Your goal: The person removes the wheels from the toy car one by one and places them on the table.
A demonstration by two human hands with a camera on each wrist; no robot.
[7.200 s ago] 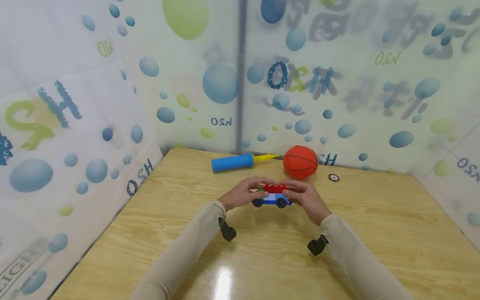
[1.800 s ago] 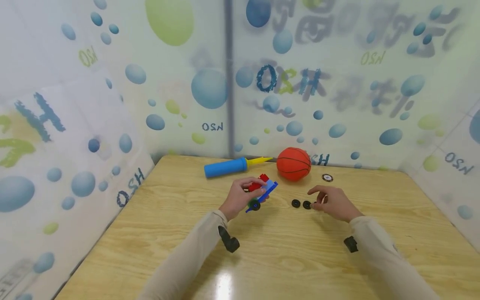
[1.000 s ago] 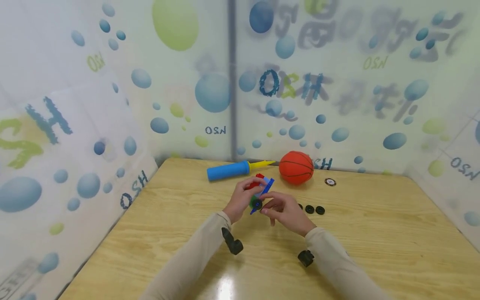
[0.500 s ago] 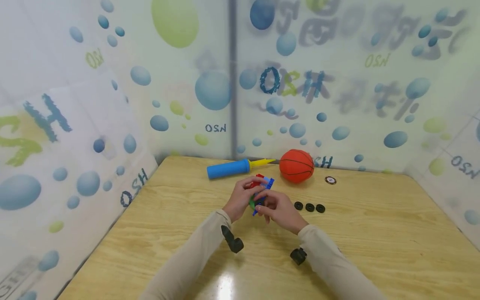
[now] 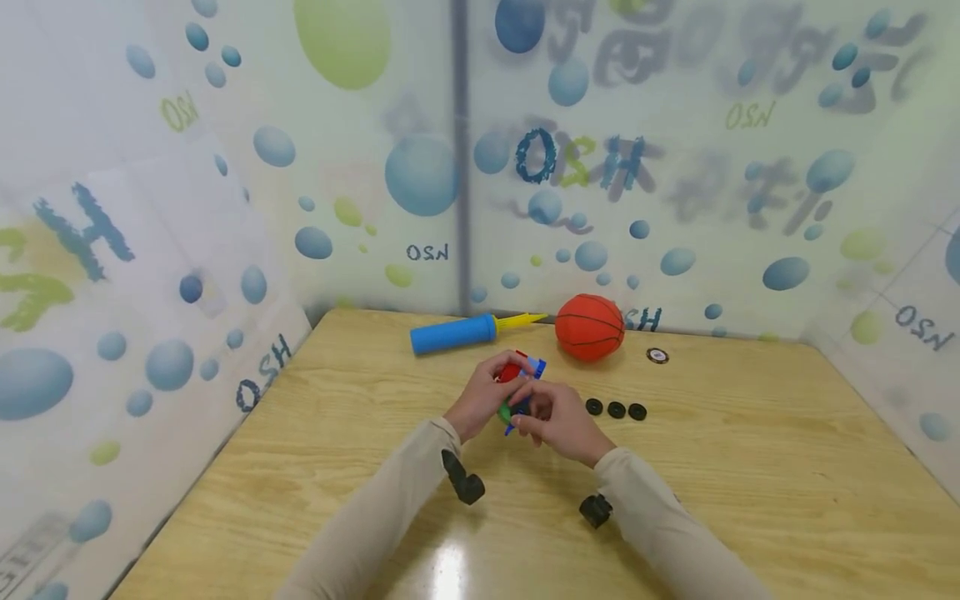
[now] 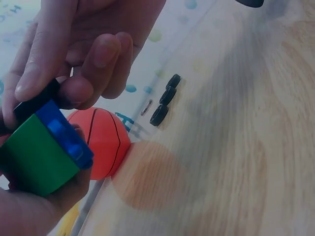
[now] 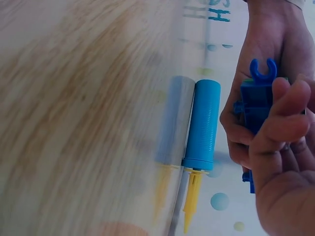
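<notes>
A toy car (image 5: 506,412) of red, green and blue building blocks is held tilted in my left hand (image 5: 476,404), thumb and fingers round its body. My right hand (image 5: 566,425) reaches in from the right and pinches a black wheel (image 6: 35,105) on the car's side, as the left wrist view shows. Beside that wheel are the car's green block (image 6: 39,157) and a studded blue strip (image 6: 64,135). The right wrist view gives the blue underside (image 7: 257,110) with an open hook at one end. Three black wheels (image 5: 617,409) lie in a row right of the hands.
Behind the hands a blue hand pump (image 5: 453,334) with a yellow nozzle lies by the back wall. A red toy basketball (image 5: 589,327) sits beside its tip. Further right is a small round chip (image 5: 657,356) on the wooden table (image 5: 337,400).
Earlier both hands held the car with its wheels on. Three wheels now lie on the table. My right hand has come back from them to the car and stays at its wheel.
</notes>
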